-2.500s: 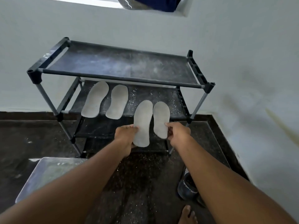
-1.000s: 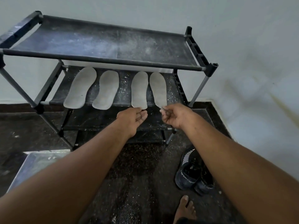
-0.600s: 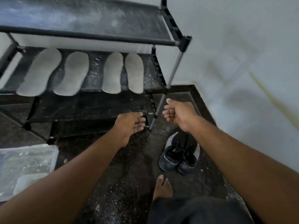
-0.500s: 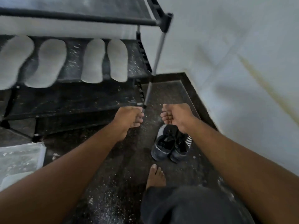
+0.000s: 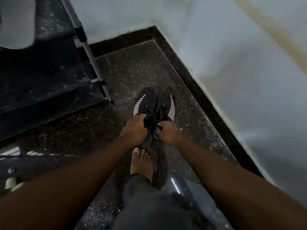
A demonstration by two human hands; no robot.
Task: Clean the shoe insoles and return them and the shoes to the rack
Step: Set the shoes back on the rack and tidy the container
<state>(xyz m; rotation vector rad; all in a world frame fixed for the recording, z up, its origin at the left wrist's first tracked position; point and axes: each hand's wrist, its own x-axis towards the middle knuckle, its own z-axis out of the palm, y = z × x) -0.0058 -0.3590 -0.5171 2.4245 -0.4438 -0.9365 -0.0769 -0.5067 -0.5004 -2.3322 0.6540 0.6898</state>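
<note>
Where the two hands meet the shoes, which serve as landmark, entries run from near to far.

Bare foot [image 5: 141, 161]: planted on the dark speckled floor [image 5: 132, 70], just nearer the camera than the shoes.

Left hand [image 5: 133, 130]: at the near end of the left shoe [image 5: 144, 103]; fingers curl over the collar and grip it.

Right hand [image 5: 167, 131]: at the near end of the right shoe [image 5: 165, 103]; fingers curl around the heel or collar and grip it. How deep the hold goes cannot be told.

Shoes: black with white side stripes, side by side and touching, toes pointing away. Whether the soles rest on the floor or are just clear of it cannot be told.

Rack [image 5: 49, 77]: left of and beyond the shoes, its grey post [image 5: 93, 63] near the left shoe's toe.

Insole [image 5: 16, 22]: pale, on a rack shelf far left of the shoes; only part shows.

Wall [image 5: 232, 47]: right of and beyond the shoes.

Risk 1: a heel-only hold probably lets the toes droop; a shoe could slip out.

Risk 2: the left shoe's toe may strike the post on the way across.

Risk 3: a shoe set down carelessly could displace the insole.
</note>
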